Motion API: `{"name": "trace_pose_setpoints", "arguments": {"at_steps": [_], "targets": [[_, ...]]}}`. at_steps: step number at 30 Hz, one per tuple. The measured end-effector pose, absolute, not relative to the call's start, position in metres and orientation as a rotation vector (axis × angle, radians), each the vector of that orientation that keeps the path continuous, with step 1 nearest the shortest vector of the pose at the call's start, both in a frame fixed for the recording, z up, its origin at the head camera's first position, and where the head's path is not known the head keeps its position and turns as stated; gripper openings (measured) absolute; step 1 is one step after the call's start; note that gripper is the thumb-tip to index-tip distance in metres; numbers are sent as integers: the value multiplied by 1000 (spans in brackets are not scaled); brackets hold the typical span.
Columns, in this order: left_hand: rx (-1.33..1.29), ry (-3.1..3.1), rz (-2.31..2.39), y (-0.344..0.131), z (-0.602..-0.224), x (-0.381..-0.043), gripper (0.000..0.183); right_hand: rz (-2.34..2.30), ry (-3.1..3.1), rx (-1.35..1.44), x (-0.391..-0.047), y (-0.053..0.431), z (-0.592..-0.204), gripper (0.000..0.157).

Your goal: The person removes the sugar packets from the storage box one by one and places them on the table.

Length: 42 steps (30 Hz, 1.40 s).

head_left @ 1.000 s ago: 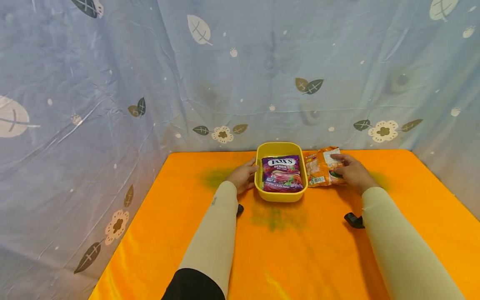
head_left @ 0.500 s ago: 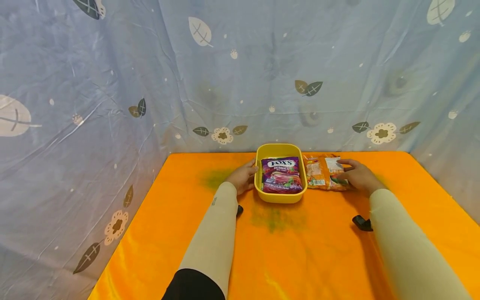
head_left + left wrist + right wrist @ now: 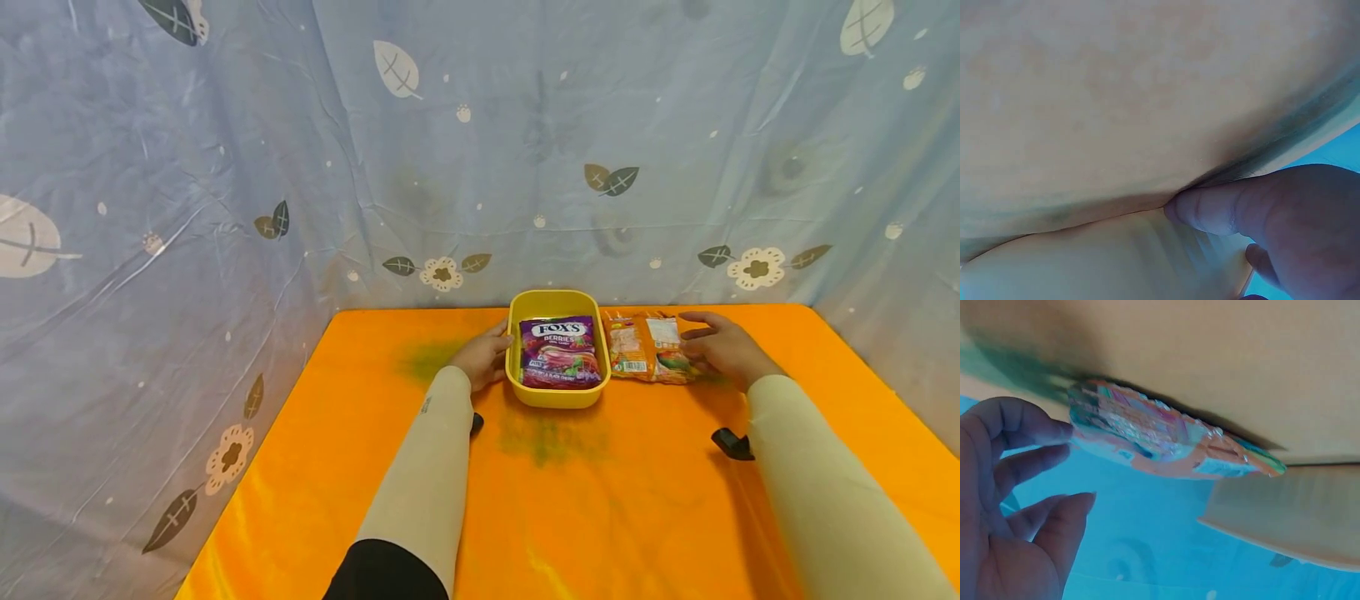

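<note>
Orange, the bag (image 3: 647, 348) could be crumpled if pushed leftward against the tub (image 3: 558, 399), just right of which, on the counter (image 3: 600, 517), it is laid. Its long axis is turned sideways, tubward. Nothing is held by the spread right grip (image 3: 726, 347); the tub's side is touched by the unclenched left grip (image 3: 481, 360).

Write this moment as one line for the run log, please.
left hand: touching yellow container; right hand: at orange packet, not gripping; purple packet: inside yellow container; orange packet: beside container
</note>
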<state>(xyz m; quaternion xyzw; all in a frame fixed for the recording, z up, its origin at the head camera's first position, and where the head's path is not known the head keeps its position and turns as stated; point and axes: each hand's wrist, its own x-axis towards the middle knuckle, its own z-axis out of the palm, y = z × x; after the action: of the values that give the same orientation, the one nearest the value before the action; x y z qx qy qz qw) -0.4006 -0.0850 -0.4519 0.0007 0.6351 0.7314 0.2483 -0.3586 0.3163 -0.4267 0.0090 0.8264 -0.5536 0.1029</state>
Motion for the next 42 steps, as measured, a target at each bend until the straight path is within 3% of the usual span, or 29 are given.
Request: {"name": "trace_pose_setpoints", "arguments": {"at_steps": [6, 26, 42], "targets": [[15, 1726, 1999, -85, -453, -400, 54, -1677, 2425, -42, -361, 304, -421, 66], [-6, 1717, 1985, -85, -454, -401, 55, -1976, 1980, -201, -362, 216, -392, 67], [16, 1718, 1991, -86, -455, -402, 55, -1785, 2092, -181, -358, 180, -382, 68]]}}
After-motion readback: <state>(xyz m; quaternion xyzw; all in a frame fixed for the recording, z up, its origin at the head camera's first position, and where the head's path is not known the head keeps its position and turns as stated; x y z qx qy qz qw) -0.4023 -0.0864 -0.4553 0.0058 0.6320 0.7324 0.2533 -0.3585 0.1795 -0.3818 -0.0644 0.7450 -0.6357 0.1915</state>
